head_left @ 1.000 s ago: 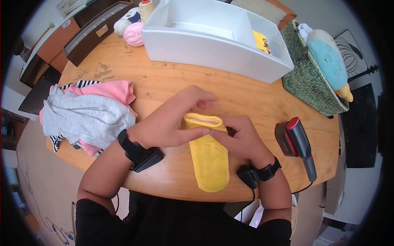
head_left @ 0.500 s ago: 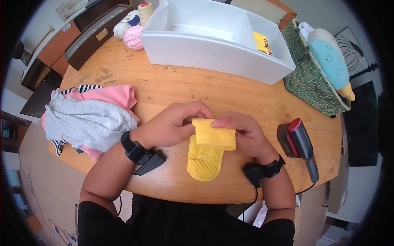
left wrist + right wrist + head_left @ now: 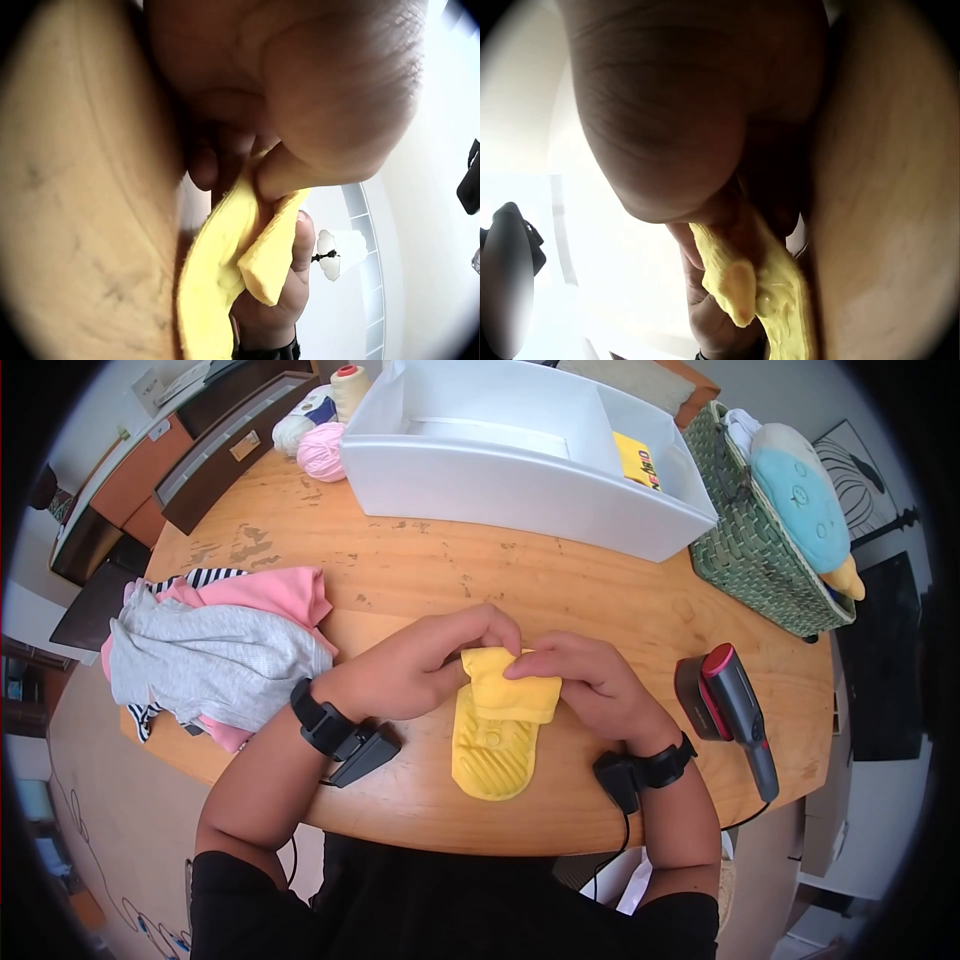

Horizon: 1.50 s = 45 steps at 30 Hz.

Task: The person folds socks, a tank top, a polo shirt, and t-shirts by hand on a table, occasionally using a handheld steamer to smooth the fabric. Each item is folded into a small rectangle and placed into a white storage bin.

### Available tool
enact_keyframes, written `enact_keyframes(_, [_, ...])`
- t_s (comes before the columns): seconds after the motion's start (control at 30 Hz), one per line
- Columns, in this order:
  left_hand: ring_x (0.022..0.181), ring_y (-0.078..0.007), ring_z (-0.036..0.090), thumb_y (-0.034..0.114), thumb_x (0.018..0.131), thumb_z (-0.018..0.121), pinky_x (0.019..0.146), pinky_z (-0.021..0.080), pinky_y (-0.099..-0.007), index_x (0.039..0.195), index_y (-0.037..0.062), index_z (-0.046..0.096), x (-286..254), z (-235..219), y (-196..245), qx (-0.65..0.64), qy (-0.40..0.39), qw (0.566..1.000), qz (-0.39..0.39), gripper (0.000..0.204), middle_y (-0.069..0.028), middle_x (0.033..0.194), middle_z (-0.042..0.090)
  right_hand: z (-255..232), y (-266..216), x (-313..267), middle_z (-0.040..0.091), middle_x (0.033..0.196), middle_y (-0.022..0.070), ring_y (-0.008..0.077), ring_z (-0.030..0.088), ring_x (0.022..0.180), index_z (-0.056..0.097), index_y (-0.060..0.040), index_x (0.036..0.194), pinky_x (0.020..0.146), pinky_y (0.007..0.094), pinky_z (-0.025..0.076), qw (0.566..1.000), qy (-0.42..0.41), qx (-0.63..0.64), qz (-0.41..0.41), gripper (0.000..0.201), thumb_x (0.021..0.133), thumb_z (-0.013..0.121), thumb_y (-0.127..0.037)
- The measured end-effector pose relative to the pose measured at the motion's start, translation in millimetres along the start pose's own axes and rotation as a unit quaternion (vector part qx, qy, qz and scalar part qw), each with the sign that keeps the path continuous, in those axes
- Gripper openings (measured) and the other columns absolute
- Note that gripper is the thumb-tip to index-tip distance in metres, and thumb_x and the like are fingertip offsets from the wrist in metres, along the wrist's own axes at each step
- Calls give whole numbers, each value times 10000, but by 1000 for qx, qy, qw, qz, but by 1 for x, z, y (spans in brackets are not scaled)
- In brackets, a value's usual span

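Note:
A yellow sock [image 3: 493,755] with ribbed lines on its lower half lies near the table's front edge, its cuff end folded down over the rest. At the fold's left end, my left hand [image 3: 400,665] pinches the cloth; in the left wrist view its thumb [image 3: 281,169] goes in between the yellow layers. My right hand [image 3: 600,690] grips the fold from the right, its thumb lying on top of the cloth. The folded flap [image 3: 735,292] stands off the lower layer in the right wrist view. Most fingertips are hidden under the cloth.
To the left lies a pile of grey, pink and striped clothes [image 3: 220,640]. A divided white box [image 3: 530,510] stands at the back, beside yarn balls [image 3: 321,452] and a green woven basket [image 3: 765,560]. A corded handheld steamer [image 3: 735,710] lies at right.
The sock lay long with its opening held up; its upper part has since been folded down toward the toe. In the last half second the flap shifted slightly left, with the right hand following.

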State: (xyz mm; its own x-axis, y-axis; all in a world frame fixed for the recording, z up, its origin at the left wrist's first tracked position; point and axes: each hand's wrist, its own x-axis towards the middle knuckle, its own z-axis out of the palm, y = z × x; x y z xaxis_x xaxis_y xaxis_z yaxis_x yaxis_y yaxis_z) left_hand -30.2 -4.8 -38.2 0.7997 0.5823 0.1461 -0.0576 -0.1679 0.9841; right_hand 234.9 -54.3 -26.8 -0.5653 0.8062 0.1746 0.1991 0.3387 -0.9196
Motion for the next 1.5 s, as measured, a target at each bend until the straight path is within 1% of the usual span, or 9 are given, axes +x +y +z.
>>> enact_keyframes(0.33, [1166, -162, 585, -157, 856, 461, 1002, 440, -301, 1340, 52, 577, -3, -6, -1, 42, 13, 999, -31, 540, -68, 1253, 607, -2, -4, -2, 646, 1269, 130, 289, 642, 1153, 690, -84, 1350, 986, 368, 508, 999, -8, -39, -6, 451, 904, 700, -17])
enact_keyframes(0.4, [1382, -197, 518, -146, 874, 527, 1138, 417, -347, 1460, 67, 494, -4, -9, -9, -20, 10, 999, -26, 625, -68, 1406, 533, 0, -4, -3, 629, 1306, 125, 287, 630, 1174, 658, -96, 1392, 998, 380, 504, 997, 1, -75, 8, 495, 905, 733, -52])
enact_keyframes(0.5, [1395, -195, 506, -135, 917, 542, 1162, 407, -354, 1542, 62, 398, -4, -3, 8, -117, 23, 990, -72, 670, -84, 1440, 516, 4, 8, -4, 608, 1344, 116, 278, 620, 1201, 574, -99, 1469, 1023, 388, 502, 996, 28, -15, 79, 578, 919, 751, -71])
enact_keyframes(0.57, [1383, -179, 512, -114, 947, 560, 1147, 426, -348, 1552, 61, 379, -2, 2, 9, -106, 24, 991, -83, 656, -80, 1445, 517, 10, 13, 0, 604, 1324, 116, 255, 619, 1196, 468, -80, 1558, 1023, 370, 510, 991, 111, -49, -48, 714, 912, 770, -65])
enact_keyframes(0.67, [1333, -144, 543, -68, 997, 602, 1102, 469, -330, 1546, 57, 384, 0, 3, 3, -116, 29, 988, -102, 603, -66, 1430, 537, 18, 9, -3, 603, 1297, 126, 244, 620, 1181, 392, -50, 1605, 1026, 363, 513, 986, 166, -25, 3, 805, 903, 784, -39])
enact_keyframes(0.87, [1192, -97, 621, -11, 1043, 624, 1005, 527, -289, 1452, 36, 494, 0, 0, 1, -116, 31, 986, -115, 432, -30, 1331, 610, 17, -2, -2, 600, 1263, 135, 237, 625, 1141, 338, -46, 1633, 1027, 371, 514, 983, 161, -81, -13, 873, 890, 794, -19])
enact_keyframes(1.1, [1201, -97, 601, 45, 1063, 631, 1029, 493, -286, 1388, 57, 532, 0, -3, -12, -127, 44, 990, -46, 339, -9, 1290, 631, 16, 1, 3, 603, 1258, 114, 245, 627, 1129, 579, -26, 1484, 1019, 355, 507, 981, 147, -103, -77, 637, 877, 764, 18])
enact_keyframes(1.17, [1213, -97, 594, 52, 1069, 624, 1040, 483, -286, 1391, 66, 526, 1, -4, -8, -136, 46, 989, -44, 337, -6, 1281, 633, 13, 0, 4, 614, 1290, 112, 255, 632, 1169, 684, -39, 1382, 1032, 345, 501, 993, 102, -39, -54, 504, 896, 658, 94])
enact_keyframes(1.5, [1200, -100, 611, 92, 1114, 563, 1033, 481, -264, 1437, 78, 478, 3, -2, -9, -182, 62, 981, -32, 335, -17, 1296, 644, 14, 0, 3, 659, 1322, 131, 289, 660, 1216, 735, -135, 1357, 1058, 337, 494, 995, 71, -63, -33, 625, 911, 464, 208])
